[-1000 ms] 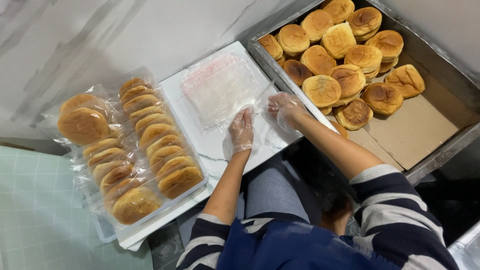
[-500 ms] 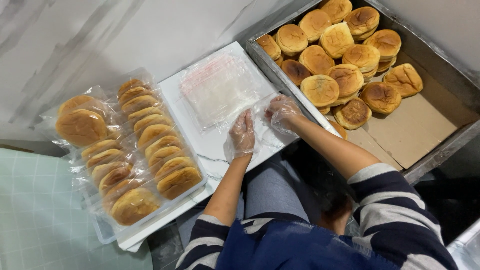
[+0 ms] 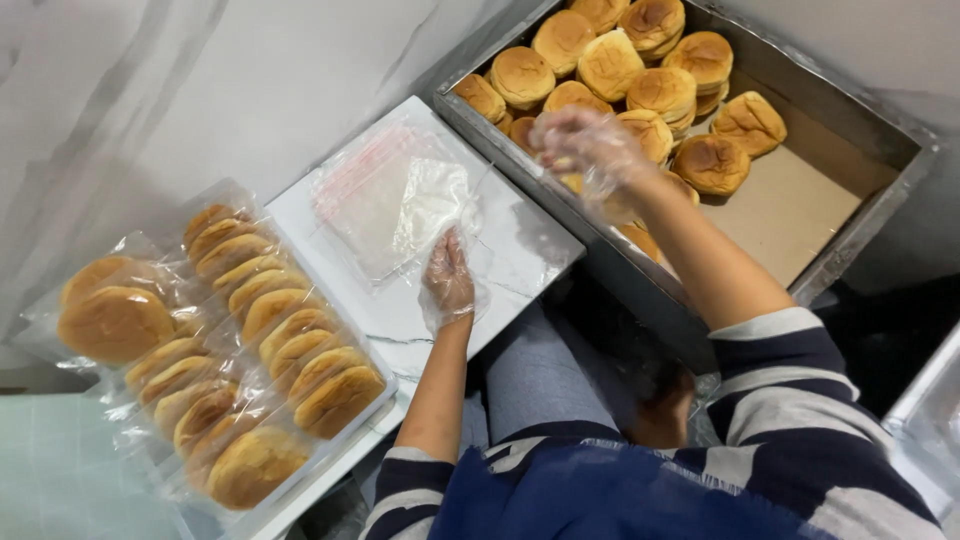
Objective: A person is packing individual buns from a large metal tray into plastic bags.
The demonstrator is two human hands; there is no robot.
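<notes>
Buns [image 3: 610, 65] fill metal tray [image 3: 880, 200]; bagged buns [image 3: 270, 330] apart.

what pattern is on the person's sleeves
Navy and white horizontal stripes on the sleeves, clearest in the head view, the only one.

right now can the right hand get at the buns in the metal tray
Probably yes. The right hand is already over the open metal tray, right above the buns, which lie uncovered with nothing between them and the gloved fingers. The left hand rests on the clear bags, out of the way.
</notes>
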